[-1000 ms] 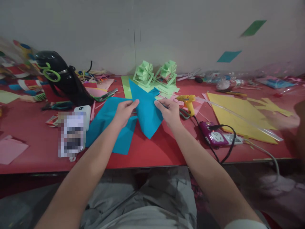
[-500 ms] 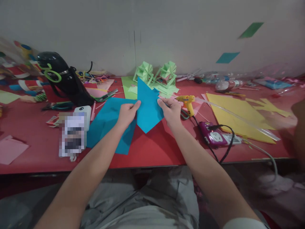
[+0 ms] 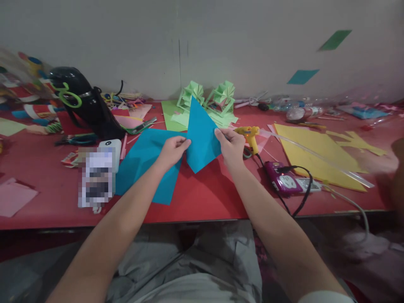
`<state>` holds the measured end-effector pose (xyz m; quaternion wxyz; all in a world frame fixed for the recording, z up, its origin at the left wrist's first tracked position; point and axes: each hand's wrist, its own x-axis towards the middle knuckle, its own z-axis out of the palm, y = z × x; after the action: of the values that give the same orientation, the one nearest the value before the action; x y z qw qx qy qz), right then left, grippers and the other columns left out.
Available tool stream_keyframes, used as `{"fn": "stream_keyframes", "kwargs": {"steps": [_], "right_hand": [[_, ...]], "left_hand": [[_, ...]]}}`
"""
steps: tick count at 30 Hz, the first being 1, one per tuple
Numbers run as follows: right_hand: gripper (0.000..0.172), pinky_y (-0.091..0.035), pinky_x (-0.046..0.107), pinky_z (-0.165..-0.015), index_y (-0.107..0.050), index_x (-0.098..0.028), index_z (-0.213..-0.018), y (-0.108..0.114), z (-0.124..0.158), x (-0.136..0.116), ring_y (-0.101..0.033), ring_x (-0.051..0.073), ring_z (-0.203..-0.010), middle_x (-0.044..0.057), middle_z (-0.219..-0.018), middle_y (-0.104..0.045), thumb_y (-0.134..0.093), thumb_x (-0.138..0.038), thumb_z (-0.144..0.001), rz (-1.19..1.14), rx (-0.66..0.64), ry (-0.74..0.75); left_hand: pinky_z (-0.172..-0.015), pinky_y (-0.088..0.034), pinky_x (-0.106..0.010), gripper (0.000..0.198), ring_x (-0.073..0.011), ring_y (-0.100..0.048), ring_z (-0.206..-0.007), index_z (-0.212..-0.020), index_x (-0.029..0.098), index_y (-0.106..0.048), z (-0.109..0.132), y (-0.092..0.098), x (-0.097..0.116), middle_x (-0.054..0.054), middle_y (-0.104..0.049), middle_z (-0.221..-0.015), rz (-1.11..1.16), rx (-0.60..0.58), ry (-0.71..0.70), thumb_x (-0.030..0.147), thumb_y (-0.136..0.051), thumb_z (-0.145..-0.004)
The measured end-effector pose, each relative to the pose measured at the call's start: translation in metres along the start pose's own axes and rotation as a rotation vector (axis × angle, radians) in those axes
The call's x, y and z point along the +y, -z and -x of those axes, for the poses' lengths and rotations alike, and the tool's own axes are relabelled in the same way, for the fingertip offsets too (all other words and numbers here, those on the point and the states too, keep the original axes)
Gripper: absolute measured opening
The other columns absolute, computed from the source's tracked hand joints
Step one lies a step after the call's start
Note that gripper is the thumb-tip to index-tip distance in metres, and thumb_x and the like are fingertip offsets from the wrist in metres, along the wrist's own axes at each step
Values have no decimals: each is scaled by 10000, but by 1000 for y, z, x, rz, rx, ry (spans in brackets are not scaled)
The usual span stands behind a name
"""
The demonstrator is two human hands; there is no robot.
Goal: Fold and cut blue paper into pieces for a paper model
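Observation:
A blue sheet of paper is held up above the table, one corner pointing upward and another down towards me. My left hand pinches its left edge between thumb and fingers. On the right edge, my right hand grips the paper with the thumb on the near face. A second, larger blue sheet lies flat on the table, partly under my left hand and forearm. Behind the held paper stand two light green folded-paper models, resting near a green sheet.
Right of my hands lie a yellow glue gun, a purple power strip with cables, and yellow sheets. On the left are a phone, a white device, a black bottle and pliers.
The held blue paper has moved slightly right and turned a little, its top corner shifting right. Both hands have moved right with it, still gripping its edges.

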<state>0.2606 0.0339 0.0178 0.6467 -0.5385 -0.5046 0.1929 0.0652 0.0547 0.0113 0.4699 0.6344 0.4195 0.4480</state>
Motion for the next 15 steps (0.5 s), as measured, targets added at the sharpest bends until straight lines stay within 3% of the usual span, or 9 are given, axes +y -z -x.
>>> {"fn": "stream_keyframes", "kwargs": {"steps": [2, 6, 9, 15], "right_hand": [[331, -461, 290, -603, -724, -178, -803, 0, -2, 2, -593, 168, -692, 31, -715, -660, -663, -503, -791, -10, 12, 0], [331, -440, 285, -590, -725, -186, -808, -1, -5, 8, -554, 148, -647, 23, -701, -646, -674, -512, -774, -55, 23, -8], [337, -433, 287, -594, -726, -188, -814, -1, -6, 11, -545, 147, -647, 22, -704, -644, -681, -518, -765, -85, 31, -15], [330, -430, 291, -617, -712, -188, -809, -1, -8, 11, -540, 147, -666, 19, -707, -633, -686, -512, -753, -144, 53, -40]], "left_hand": [[-540, -364, -239, 349, -129, -477, -575, -701, 183, -597, 0, -1, 1, 5, -544, -631, 6, -28, 14, 510, -718, -723], [-492, -246, -257, 445, -114, -361, -500, -547, 188, -516, 1, 0, 3, 20, -416, -515, -167, 37, -35, 536, -661, -783], [-494, -219, -269, 523, -113, -329, -490, -479, 197, -426, 1, 2, 2, 27, -350, -489, -173, 65, -34, 549, -681, -770], [-550, -365, -261, 280, -144, -498, -564, -692, 193, -596, -3, 0, -7, 4, -548, -603, -39, -7, 12, 436, -727, -738]]}}
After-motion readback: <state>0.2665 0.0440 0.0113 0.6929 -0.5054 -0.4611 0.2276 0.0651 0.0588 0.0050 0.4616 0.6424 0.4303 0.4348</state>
